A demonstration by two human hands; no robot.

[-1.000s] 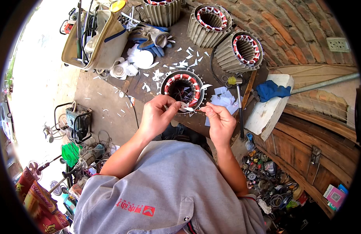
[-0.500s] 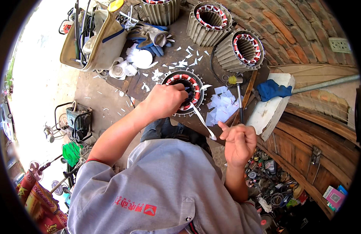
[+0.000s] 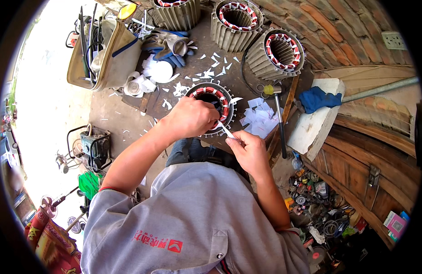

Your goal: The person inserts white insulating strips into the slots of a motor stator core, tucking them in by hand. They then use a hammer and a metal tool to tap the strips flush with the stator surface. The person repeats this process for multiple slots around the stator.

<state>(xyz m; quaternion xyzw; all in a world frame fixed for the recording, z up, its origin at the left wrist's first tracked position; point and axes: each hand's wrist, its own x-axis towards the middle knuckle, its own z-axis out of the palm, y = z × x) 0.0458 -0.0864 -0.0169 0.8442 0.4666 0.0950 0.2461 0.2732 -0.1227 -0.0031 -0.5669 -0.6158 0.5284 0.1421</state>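
Observation:
A motor stator (image 3: 230,101), its red windings bound with white lacing tape, stands upright on the bench in front of me. My left hand (image 3: 196,118) rests over its near left rim with fingers curled down into the bore, where their tips and anything they pinch are hidden. Just right of the stator, my right hand (image 3: 250,148) is closed on a strip of white lacing tape (image 3: 225,129). The strip runs taut from the winding's near edge to my right thumb and fingers.
Three finned motor housings (image 3: 234,39) with similar windings stand at the back. Paper slips (image 3: 260,118) and a hammer (image 3: 280,121) lie to the right, beside a white block (image 3: 311,130) with a blue cloth (image 3: 318,100). Gloves (image 3: 167,45), tape rolls and a tool bin (image 3: 122,55) are at left.
My right hand has come left and up to the stator and now grips the tape, which hung loose before. My left hand stays at the bore. The view has shifted slightly.

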